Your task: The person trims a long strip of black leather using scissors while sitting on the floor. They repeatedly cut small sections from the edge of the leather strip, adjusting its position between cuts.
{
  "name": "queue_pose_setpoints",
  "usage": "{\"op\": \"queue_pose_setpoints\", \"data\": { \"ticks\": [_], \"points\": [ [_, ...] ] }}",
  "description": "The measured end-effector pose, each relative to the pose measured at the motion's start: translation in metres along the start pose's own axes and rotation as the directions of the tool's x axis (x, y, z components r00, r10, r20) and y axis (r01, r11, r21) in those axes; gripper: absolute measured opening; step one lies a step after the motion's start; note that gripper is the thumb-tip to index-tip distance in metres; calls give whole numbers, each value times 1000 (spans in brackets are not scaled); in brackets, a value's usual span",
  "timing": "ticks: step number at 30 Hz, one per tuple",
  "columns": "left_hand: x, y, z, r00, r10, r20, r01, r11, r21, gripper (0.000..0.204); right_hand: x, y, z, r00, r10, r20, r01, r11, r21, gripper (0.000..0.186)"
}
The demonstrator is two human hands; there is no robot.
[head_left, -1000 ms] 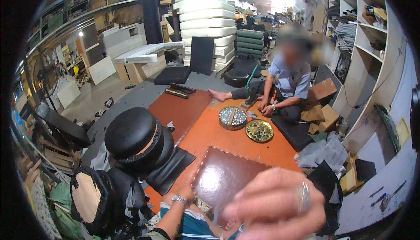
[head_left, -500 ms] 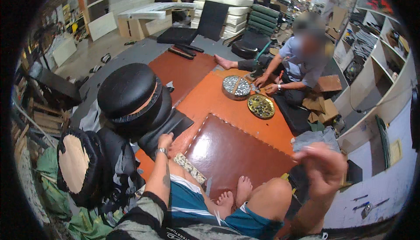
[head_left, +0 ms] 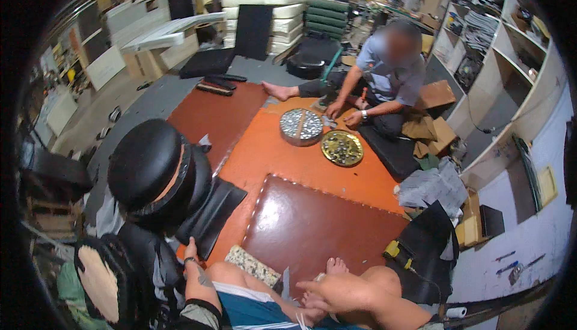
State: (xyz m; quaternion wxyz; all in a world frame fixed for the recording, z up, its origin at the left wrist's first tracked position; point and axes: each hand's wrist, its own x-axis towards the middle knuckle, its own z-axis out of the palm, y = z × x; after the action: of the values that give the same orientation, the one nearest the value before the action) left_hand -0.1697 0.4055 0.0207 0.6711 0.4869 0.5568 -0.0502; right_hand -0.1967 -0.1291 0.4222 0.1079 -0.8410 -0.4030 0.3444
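A black sheet of leather-like material [head_left: 211,219] lies beside a stack of round black padded cushions [head_left: 147,165]. My left hand [head_left: 191,252] is closed at the sheet's near edge, its fingers partly hidden. Low in front of me, my right hand [head_left: 324,291] hangs above my bare feet, with a finger stretched out to the left and nothing visible in it. Close to my left knee is a speckled foam block [head_left: 252,265]. Left of my left arm stands another round black-covered piece with a bare tan face [head_left: 99,282].
A person [head_left: 390,68] sits across from me, hands near a round tin of shiny metal pieces [head_left: 300,127] and a gold tray of small parts [head_left: 341,148]. A yellow-and-black tool [head_left: 393,250] lies on black material at right. Shelves [head_left: 499,59] line the right side.
My right hand has come down from its raised place to near my feet. My left hand has shifted from the sheet's right side to its near edge. The view has turned rightward.
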Motion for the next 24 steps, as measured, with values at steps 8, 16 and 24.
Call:
{"op": "queue_pose_setpoints", "data": {
  "ticks": [8,16,24],
  "points": [
    [14,18,1,998,34,-53,-19,967,252,111,12,-1,-16,980,-95,-172,113,988,102,59],
    [15,22,-8,958,-217,-187,201,975,-98,100,17,-7,0,974,-136,-181,161,978,133,63],
    [-62,48,52,905,420,66,-410,903,-127,56,3,-22,-16,923,-199,-328,299,908,292,56]
  ]
}}
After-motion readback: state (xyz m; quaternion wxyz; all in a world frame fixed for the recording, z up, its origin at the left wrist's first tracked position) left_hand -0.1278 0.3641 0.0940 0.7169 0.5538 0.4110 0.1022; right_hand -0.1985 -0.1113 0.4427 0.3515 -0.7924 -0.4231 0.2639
